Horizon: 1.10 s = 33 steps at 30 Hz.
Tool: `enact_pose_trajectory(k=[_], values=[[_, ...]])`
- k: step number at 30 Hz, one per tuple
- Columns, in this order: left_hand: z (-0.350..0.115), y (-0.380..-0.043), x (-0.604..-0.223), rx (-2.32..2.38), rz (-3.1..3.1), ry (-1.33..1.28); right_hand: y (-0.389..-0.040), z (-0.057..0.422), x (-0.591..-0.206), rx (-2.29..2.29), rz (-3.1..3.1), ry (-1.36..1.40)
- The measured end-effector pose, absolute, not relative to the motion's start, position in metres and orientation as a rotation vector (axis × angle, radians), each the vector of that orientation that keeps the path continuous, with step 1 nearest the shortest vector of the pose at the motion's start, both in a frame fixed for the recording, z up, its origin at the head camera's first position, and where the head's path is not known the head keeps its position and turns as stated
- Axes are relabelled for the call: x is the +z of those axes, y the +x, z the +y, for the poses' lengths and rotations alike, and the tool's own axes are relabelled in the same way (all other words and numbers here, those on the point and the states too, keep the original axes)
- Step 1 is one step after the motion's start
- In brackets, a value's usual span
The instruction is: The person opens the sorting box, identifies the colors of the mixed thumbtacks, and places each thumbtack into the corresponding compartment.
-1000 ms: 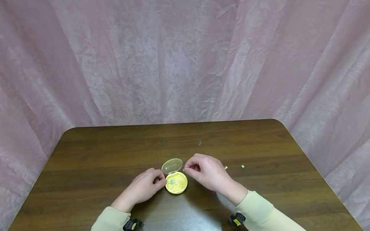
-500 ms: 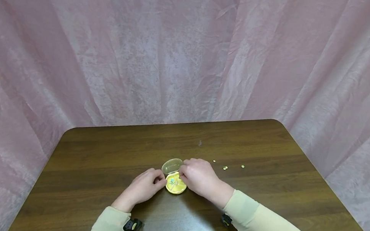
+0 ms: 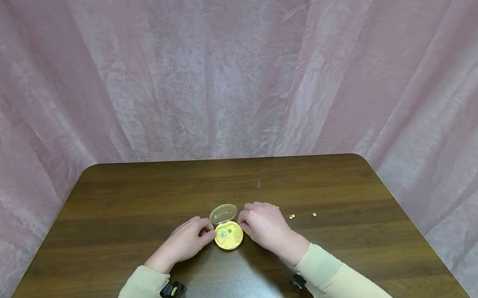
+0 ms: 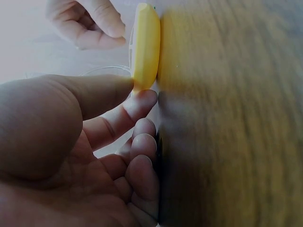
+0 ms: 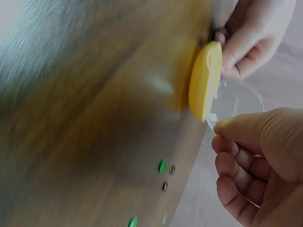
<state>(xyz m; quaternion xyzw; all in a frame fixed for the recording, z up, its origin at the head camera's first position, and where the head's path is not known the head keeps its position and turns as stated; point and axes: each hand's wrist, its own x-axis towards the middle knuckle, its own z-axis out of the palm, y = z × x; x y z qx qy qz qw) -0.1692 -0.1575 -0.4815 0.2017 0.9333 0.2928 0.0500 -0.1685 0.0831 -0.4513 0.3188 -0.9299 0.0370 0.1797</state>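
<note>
A round yellow pill case point(image 3: 232, 241) lies on the table, its clear lid point(image 3: 223, 213) tipped back behind it. Inside are pale bluish bits point(image 3: 222, 233) and, in another part, a green piece point(image 3: 229, 231). My left hand point(image 3: 187, 240) pinches the case's left edge between thumb and index finger; its other fingers curl beside the tabletop. My right hand point(image 3: 266, 225) hovers by the right rim. Its thumb and index fingertips are together and its other fingers curl, with nothing showing between them in the right wrist view.
Right of the case, several small pieces lie scattered on the wooden table point(image 3: 138, 206), among them a green one point(image 5: 162, 166) and a dark one point(image 5: 165, 186). Pink curtains point(image 3: 229, 70) hang behind the table.
My right hand has come in over the case, then drawn back to its right edge. A green piece now shows inside the case. My left hand has kept its hold.
</note>
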Motion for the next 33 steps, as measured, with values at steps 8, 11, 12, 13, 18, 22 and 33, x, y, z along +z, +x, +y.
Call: enact_pose_trajectory(k=[8,11,12,13,18,22,33], values=[[-0.158,-0.169,-0.477,0.905,2.83,0.624,-0.176,0.117,-0.444,0.162,-2.697,0.78],[-0.158,-0.168,-0.477,0.905,2.826,0.619,-0.178,0.127,-0.442,0.153,-2.712,0.751],[-0.158,-0.168,-0.478,0.904,2.826,0.619,-0.178,0.129,-0.442,0.147,-2.719,0.745],[-0.158,-0.168,-0.478,0.904,2.827,0.621,-0.178,0.131,-0.442,0.141,-2.725,0.742],[-0.157,-0.169,-0.479,0.903,2.832,0.634,-0.178,0.139,-0.445,0.119,-2.774,0.777],[-0.157,-0.17,-0.48,0.891,2.838,0.628,-0.176,0.14,-0.449,0.111,-2.794,0.848],[-0.157,-0.169,-0.48,0.885,2.837,0.615,-0.174,0.132,-0.458,0.084,-2.743,0.947]])
